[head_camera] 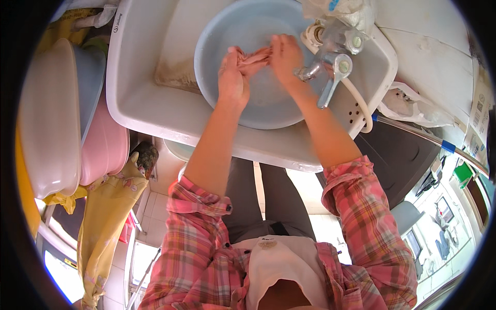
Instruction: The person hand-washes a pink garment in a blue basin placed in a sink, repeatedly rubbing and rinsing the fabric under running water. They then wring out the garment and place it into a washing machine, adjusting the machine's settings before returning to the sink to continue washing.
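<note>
Bunched between my two hands is a wet-looking reddish-pink cloth [254, 61], held over a round light-blue plastic basin [205, 83]. My left hand [233, 79] grips the cloth's left end, with the thumb on top. Around the right end my right hand [286, 58] is closed, its fingers slightly blurred. The basin stands in a white laundry sink [170, 108] and appears to hold some water. Just right of my right wrist is the spout of a chrome tap [310, 73] with lever handles.
Stacked plastic basins [50, 116] and a hanging yellow cloth [110, 209] are at the left. A cream hose [358, 100] curves over the sink's right side. Beyond it are a metal pole [414, 133], a clear plastic bag [410, 104] and a dark cabinet-like object [387, 159].
</note>
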`<state>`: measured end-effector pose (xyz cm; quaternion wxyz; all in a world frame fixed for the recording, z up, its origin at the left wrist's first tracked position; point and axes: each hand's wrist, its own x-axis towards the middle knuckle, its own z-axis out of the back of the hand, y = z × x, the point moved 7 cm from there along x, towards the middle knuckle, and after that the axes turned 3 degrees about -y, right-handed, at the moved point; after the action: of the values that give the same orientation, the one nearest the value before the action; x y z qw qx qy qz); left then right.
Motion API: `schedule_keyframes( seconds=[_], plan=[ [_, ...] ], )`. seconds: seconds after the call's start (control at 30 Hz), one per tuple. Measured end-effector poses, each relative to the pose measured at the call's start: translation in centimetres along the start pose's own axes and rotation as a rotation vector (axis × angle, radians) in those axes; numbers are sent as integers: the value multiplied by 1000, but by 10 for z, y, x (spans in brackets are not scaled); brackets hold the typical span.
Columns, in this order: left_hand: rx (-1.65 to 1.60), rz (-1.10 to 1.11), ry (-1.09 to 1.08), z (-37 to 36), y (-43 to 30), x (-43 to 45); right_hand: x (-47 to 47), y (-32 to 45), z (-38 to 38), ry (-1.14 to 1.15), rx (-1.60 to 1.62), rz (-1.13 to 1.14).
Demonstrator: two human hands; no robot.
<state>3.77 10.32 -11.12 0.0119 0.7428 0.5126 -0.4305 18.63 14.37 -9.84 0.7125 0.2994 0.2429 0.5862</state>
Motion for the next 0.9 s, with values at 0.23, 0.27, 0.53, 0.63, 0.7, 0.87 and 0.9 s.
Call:
schedule_keyframes(
  seconds=[0.23, 0.27, 0.53, 0.63, 0.7, 0.87, 0.9],
  plan=[
    [216, 56, -484, 29, 2, -6, -69, -11, -36, 373, -377, 380],
    [172, 57, -518, 33, 2, -5, -73, -19, -42, 496, -530, 454],
    [201, 75, -613, 46, 10, 0, -75, -11, -37, 626, -654, 249],
    [176, 54, -580, 46, 6, 0, -59, -11, -15, 472, -447, 195],
    [346, 99, -619, 53, 8, 3, -62, -8, -13, 495, -322, 67],
    [295, -11, -542, 57, 6, 8, -62, -18, -16, 620, -317, -108],
    [284, -46, -495, 49, 5, 11, -58, -20, -12, 569, -279, -136]
  ],
)
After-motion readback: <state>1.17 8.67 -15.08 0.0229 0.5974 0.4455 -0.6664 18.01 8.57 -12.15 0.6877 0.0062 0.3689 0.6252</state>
